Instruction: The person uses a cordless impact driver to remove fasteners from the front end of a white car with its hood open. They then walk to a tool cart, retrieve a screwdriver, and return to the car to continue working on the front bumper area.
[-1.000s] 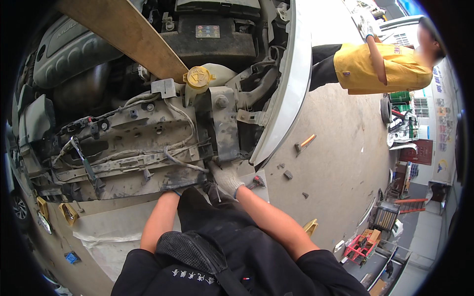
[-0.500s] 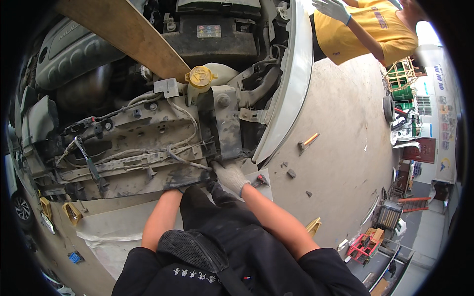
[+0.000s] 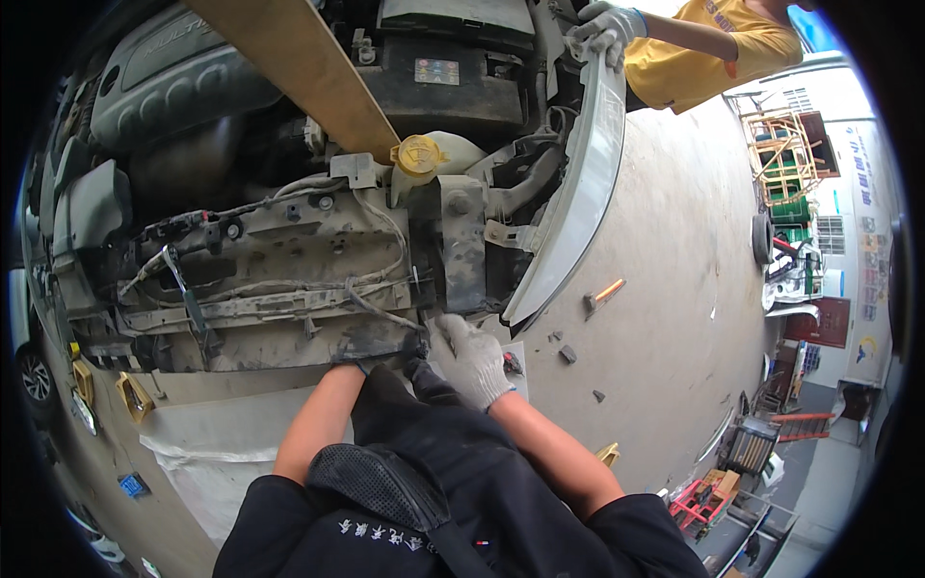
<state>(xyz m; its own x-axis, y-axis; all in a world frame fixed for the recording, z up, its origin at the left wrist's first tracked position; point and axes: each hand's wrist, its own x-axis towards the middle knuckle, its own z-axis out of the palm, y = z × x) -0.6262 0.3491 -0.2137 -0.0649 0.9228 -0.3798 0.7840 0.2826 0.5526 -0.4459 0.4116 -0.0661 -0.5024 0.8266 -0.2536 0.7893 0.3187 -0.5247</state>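
The front end of a car, stripped of its bumper, stands before me with a dusty front panel [image 3: 260,342] along its lower edge. My right hand [image 3: 469,358], in a pale knit glove, is at the panel's right lower corner. Its fingers are curled in by a dark hose [image 3: 385,315]; what they grip, if anything, is hidden. My left forearm [image 3: 323,414] reaches under the panel, which covers the left hand and its fingers. Just above are a yellow-capped washer fluid filler [image 3: 418,157] and a pale headlight or fender edge [image 3: 578,193].
A wooden board [image 3: 303,67] leans across the engine bay. At upper right a co-worker in a yellow shirt [image 3: 713,58] rests a gloved hand [image 3: 612,27] on the car. On the floor lie a hammer [image 3: 604,297], dark fragments [image 3: 568,355] and a white sheet [image 3: 207,453].
My right hand has drawn back slightly from the panel corner, showing more of the glove. The co-worker's gloved hand has come down onto the car. The view has shifted a little.
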